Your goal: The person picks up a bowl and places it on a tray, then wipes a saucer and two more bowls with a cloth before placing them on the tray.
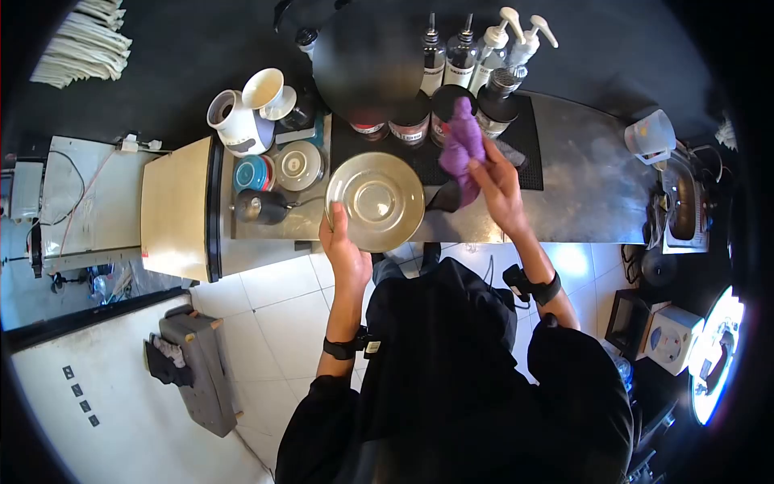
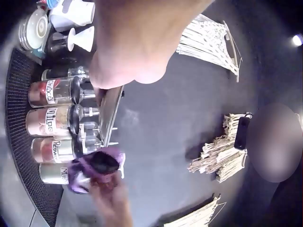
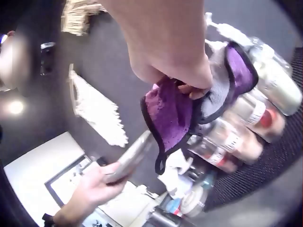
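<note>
Plate point(image 1: 376, 226): round, see-through, pale amber-grey tint, with a raised rim and a ringed centre. Held in the left hand point(image 1: 347, 252) by its rim, in the air over the front edge of the desk point(image 1: 576, 165); broad face turned to the head camera. No break visible.

Cloth point(image 1: 463, 149): purple on one face, grey on the other, black edging, dark loop at one corner. Bunched and creased, gripped in the right hand point(image 1: 501, 192), raised above the desk near the plate; contact between the two cannot be confirmed.
</note>
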The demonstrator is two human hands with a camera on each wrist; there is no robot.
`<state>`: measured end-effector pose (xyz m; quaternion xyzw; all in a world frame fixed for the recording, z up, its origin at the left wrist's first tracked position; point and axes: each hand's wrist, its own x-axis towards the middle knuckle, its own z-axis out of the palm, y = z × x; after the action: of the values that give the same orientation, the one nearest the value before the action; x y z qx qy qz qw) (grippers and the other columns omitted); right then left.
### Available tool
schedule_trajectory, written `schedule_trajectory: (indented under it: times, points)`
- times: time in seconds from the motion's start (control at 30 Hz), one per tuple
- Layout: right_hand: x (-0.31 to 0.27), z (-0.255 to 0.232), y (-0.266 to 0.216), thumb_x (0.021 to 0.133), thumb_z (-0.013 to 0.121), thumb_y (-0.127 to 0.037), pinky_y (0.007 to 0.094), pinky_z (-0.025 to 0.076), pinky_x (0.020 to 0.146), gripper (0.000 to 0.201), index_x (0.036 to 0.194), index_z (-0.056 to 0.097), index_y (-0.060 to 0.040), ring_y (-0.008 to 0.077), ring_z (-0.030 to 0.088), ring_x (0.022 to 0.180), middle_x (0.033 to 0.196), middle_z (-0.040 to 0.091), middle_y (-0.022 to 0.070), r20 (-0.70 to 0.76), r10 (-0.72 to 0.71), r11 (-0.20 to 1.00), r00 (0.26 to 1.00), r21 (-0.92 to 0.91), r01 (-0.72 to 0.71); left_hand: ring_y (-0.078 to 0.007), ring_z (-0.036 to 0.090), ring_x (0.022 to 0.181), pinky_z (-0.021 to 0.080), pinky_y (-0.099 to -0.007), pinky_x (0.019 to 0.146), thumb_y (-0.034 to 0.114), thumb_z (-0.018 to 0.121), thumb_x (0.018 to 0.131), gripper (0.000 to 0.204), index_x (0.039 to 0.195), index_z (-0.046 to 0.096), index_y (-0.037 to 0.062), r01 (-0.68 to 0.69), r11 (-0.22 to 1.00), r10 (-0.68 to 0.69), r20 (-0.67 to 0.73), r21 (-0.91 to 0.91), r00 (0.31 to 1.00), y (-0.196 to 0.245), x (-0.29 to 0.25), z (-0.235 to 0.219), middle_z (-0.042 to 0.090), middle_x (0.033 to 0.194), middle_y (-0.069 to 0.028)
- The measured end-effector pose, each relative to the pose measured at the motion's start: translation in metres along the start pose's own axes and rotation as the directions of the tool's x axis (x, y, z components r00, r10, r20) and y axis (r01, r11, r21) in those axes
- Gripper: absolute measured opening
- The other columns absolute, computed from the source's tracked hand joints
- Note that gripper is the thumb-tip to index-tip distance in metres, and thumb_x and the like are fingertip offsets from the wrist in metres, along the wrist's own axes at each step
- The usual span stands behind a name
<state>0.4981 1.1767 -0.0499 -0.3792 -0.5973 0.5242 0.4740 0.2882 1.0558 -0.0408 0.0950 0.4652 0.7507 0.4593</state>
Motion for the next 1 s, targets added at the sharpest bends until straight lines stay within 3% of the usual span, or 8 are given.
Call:
schedule_trajectory:
  times: [0.1, 0.17, 0.23, 0.5, 0.6, 0.7, 0.87, 1.0]
  points:
    - [-0.002, 0.03, -0.048, 0.086, 0.064, -0.015, 0.0381, 0.042, 0.087, 0.044, 0.125, 0.053, 0.0024, 0.0264, 0.054, 0.099, 0.101, 0.055, 0.0136, 0.279, -0.258, 0.745, 0.925, -0.552, 0.375, -0.0141, 0.059, 0.097, 0.049, -0.0294, 0.084, 0.027, 0.048, 0.101, 0.031, 0.115, 0.055, 0.0001, -0.011, 0.999, 0.011, 0.016, 0.04, 1.0, -0.005, -0.003, 0.02, 0.061, 0.106, -0.0067]
    - [-0.009, 0.057, -0.05, 0.083, 0.065, -0.018, 0.0398, 0.041, 0.086, 0.044, 0.122, 0.056, 0.0004, 0.03, 0.052, 0.097, 0.097, 0.053, 0.0141, 0.457, -0.362, 0.544, 0.812, -0.604, 0.583, -0.0106, 0.055, 0.089, 0.046, -0.0267, 0.078, 0.03, 0.042, 0.103, 0.035, 0.11, 0.057, -0.0001, -0.145, 0.948, 0.102, 0.162, 0.282, 0.982, -0.014, -0.003, 0.023, 0.06, 0.101, -0.0048]
    - [-0.012, 0.072, -0.056, 0.082, 0.065, -0.017, 0.0359, 0.038, 0.082, 0.038, 0.116, 0.061, -0.0001, 0.0251, 0.052, 0.092, 0.094, 0.053, 0.0117, 0.523, -0.361, 0.595, 0.772, -0.508, 0.622, -0.0095, 0.053, 0.084, 0.044, -0.0257, 0.076, 0.031, 0.041, 0.104, 0.035, 0.106, 0.057, 0.0, -0.136, 0.974, 0.121, 0.093, 0.181, 0.988, -0.012, -0.003, 0.037, 0.059, 0.096, -0.0035]
    - [-0.007, 0.045, -0.07, 0.077, 0.067, -0.012, 0.0408, 0.039, 0.083, 0.025, 0.1, 0.069, -0.0038, 0.0281, 0.051, 0.094, 0.096, 0.055, 0.0112, 0.169, -0.312, 0.616, 0.935, -0.713, 0.335, -0.0072, 0.046, 0.076, 0.041, -0.0246, 0.069, 0.034, 0.046, 0.102, 0.033, 0.086, 0.053, 0.0053, -0.221, 0.946, 0.215, 0.05, 0.237, 0.975, -0.003, -0.009, 0.047, 0.05, 0.08, 0.0017]
    - [-0.017, 0.063, -0.071, 0.074, 0.067, -0.006, 0.0423, 0.043, 0.095, 0.031, 0.104, 0.065, 0.001, 0.0353, 0.051, 0.105, 0.116, 0.054, 0.0185, 0.202, -0.432, 0.727, 0.879, -0.499, 0.472, -0.0072, 0.046, 0.075, 0.04, -0.0245, 0.068, 0.034, 0.042, 0.103, 0.034, 0.089, 0.054, 0.0051, -0.259, 0.923, 0.231, 0.128, 0.284, 0.965, -0.013, -0.008, 0.049, 0.051, 0.081, 0.0013]
    - [-0.032, 0.061, -0.073, 0.07, 0.07, -0.008, 0.0393, 0.046, 0.093, 0.038, 0.105, 0.062, 0.0033, 0.0324, 0.051, 0.108, 0.118, 0.054, 0.0193, 0.492, -0.464, 0.635, 0.736, -0.394, 0.664, -0.0123, 0.056, 0.083, 0.047, -0.0289, 0.073, 0.033, 0.039, 0.104, 0.034, 0.102, 0.055, 0.0024, -0.177, 0.974, 0.178, 0.008, 0.14, 0.984, 0.002, -0.013, 0.065, 0.058, 0.093, -0.0046]
    - [-0.038, 0.033, -0.072, 0.072, 0.066, 0.0, 0.042, 0.051, 0.083, 0.04, 0.112, 0.066, -0.0065, 0.0373, 0.059, 0.094, 0.11, 0.053, 0.018, 0.247, -0.284, 0.741, 0.926, -0.557, 0.376, -0.0145, 0.059, 0.088, 0.05, -0.0308, 0.079, 0.037, 0.045, 0.101, 0.036, 0.102, 0.052, 0.0014, -0.277, 0.949, 0.27, 0.066, 0.147, 0.961, 0.007, -0.021, 0.06, 0.059, 0.097, -0.0071]
    - [-0.016, 0.052, -0.083, 0.078, 0.064, -0.004, 0.0385, 0.052, 0.086, 0.039, 0.117, 0.062, -0.0043, 0.0321, 0.06, 0.102, 0.122, 0.054, 0.015, 0.186, -0.393, 0.796, 0.9, -0.421, 0.435, -0.0117, 0.053, 0.084, 0.044, -0.0292, 0.07, 0.036, 0.043, 0.102, 0.034, 0.104, 0.052, 0.0029, -0.294, 0.923, 0.272, 0.12, 0.247, 0.955, -0.011, -0.022, 0.067, 0.055, 0.091, -0.0031]
